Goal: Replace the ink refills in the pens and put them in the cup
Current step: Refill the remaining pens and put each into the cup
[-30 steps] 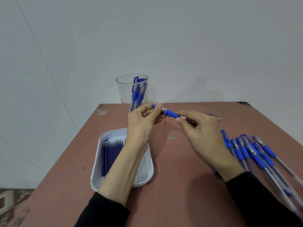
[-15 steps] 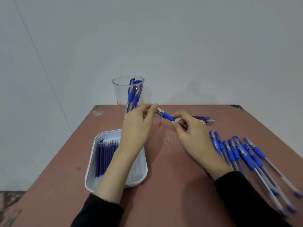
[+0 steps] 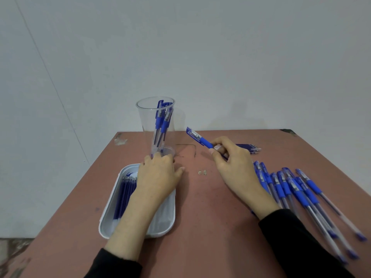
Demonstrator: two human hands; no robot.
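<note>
under the left hand (image 3: 158,177) a tray (image 3: 108,213) of refills (image 3: 122,197) is partly covered, and the base of the cup (image 3: 148,121) is touched by its straight fingers. right of the cup, a pen (image 3: 200,139) is pinched by the right hand (image 3: 232,165), with loose pens (image 3: 297,189) spread just right of that wrist.

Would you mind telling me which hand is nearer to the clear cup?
Left. The left hand is at the base of the cup; the right hand holds a pen off to its right.
</note>
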